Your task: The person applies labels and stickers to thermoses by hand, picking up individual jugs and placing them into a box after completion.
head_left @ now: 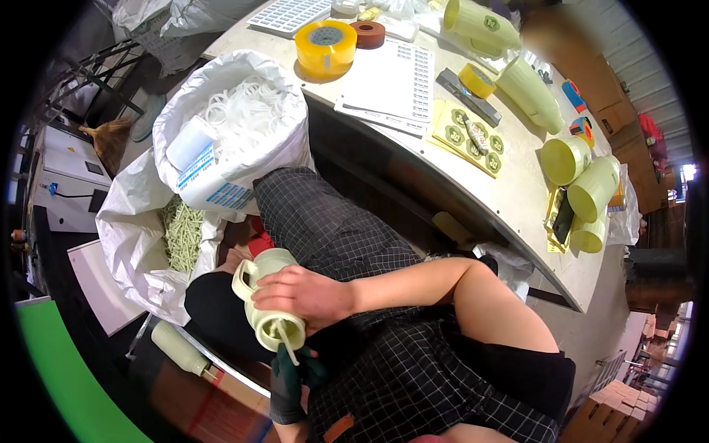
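A pale green plastic jug [267, 261] with a loop handle lies tilted over my lap, its round mouth toward me. My bare right hand [303, 295] is closed round its body. Out of the mouth sticks a thin pale green plastic stick [286, 342]. My left hand [294, 375], in a dark green and grey glove, is just below the mouth. Its fingers look apart on either side of the stick's free end, though the dark glove blends into my checked apron [413, 376]. Beside my knee, a white sack [125, 221] holds many similar thin green sticks [183, 235].
Another white sack [284, 129] holds clear plastic rings. On the table [509, 207] are tape rolls [325, 48], label sheets [391, 85], yellow sticker sheets [450, 133] and several pale green jugs [532, 92]. One more green jug [177, 345] lies low at left by a cardboard box [207, 406].
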The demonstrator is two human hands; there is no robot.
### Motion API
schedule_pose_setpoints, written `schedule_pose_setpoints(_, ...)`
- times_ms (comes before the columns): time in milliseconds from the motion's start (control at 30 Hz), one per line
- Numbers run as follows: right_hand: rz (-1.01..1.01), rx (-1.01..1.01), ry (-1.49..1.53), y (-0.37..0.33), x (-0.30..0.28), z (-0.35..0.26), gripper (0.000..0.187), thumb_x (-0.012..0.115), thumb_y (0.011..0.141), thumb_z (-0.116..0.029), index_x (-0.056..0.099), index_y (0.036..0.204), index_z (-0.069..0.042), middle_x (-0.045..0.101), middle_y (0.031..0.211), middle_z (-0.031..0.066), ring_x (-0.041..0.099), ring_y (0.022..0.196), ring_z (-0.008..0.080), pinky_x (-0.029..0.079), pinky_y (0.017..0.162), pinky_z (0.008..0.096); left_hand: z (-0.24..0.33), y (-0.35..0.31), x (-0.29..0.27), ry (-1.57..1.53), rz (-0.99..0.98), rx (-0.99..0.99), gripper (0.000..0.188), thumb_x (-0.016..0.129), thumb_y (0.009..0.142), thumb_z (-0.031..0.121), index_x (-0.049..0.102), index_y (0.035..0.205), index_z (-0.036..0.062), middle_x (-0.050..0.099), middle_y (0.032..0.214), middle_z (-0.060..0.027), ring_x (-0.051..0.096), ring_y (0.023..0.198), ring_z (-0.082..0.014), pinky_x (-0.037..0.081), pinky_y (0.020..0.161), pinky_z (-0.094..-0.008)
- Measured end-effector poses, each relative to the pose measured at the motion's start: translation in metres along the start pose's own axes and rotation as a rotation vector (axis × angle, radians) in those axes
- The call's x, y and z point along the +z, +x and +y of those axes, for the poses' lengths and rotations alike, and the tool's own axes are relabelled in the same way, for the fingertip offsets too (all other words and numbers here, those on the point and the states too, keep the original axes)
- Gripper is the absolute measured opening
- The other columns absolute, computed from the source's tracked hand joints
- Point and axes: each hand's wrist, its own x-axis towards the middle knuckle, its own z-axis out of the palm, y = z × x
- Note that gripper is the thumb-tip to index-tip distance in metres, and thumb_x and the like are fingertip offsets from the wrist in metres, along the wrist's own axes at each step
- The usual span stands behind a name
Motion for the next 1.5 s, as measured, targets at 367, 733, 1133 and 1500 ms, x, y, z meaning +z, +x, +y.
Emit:
schedule_pose_setpoints(367, 0.084, 0.150, 0.003, 0.007, 0.005, 0.031, 0.093, 0.097, 0.071, -0.033, 0.057, 0.152, -0.010, 0.060, 0.154, 0.0134, 0.052, 0.149, 0.0362, 0.039, 0.121, 0.0526, 0.009, 0.100, 0.014, 1.231, 0.722, 1.468, 0.058, 0.083, 0.094, 0.041, 0.066, 0.141, 0.0115, 0.054, 0.155, -0.0203, 0.052, 0.142, -0.0462, 0.043, 0.118, -0.0668)
schedule_pose_setpoints(733, 0.027, 0.104, -0.034, 0.002, 0.026, 0.028, 0.082, 0.088, 0.078, -0.023, 0.055, 0.150, -0.004, 0.056, 0.159, 0.0173, 0.048, 0.153, 0.0418, 0.037, 0.123, 0.0539, -0.002, 0.083, 0.027, 1.247, 0.627, 1.126, 0.041, 0.073, 0.096, 0.029, 0.067, 0.124, -0.0008, 0.068, 0.120, -0.0196, 0.066, 0.113, -0.0391, 0.048, 0.111, -0.0678)
schedule_pose_setpoints(1133, 0.235, -0.195, -0.110, 0.238, 0.059, 0.044, 0.087, 0.090, 0.078, -0.025, 0.054, 0.158, -0.019, 0.044, 0.165, 0.0195, 0.036, 0.160, 0.0444, 0.030, 0.129, 0.0642, 0.155, 0.127, -0.118, 0.874, 1.182, 1.383, 0.101, 0.095, 0.090, 0.022, 0.035, 0.166, -0.0052, 0.050, 0.165, -0.0245, 0.055, 0.147, -0.0405, 0.044, 0.124, -0.0501)
schedule_pose_setpoints(1500, 0.998, 0.737, -0.946, -0.061, -0.287, 0.156, 0.086, 0.096, 0.080, -0.018, 0.052, 0.153, -0.003, 0.060, 0.143, 0.0204, 0.056, 0.138, 0.0396, 0.046, 0.118, 0.0496, 0.127, 0.156, -0.109, 1.144, 1.285, 1.641, 0.100, 0.097, 0.087, 0.018, 0.038, 0.165, 0.0009, 0.054, 0.159, -0.0265, 0.061, 0.138, -0.0456, 0.052, 0.116, -0.0571)
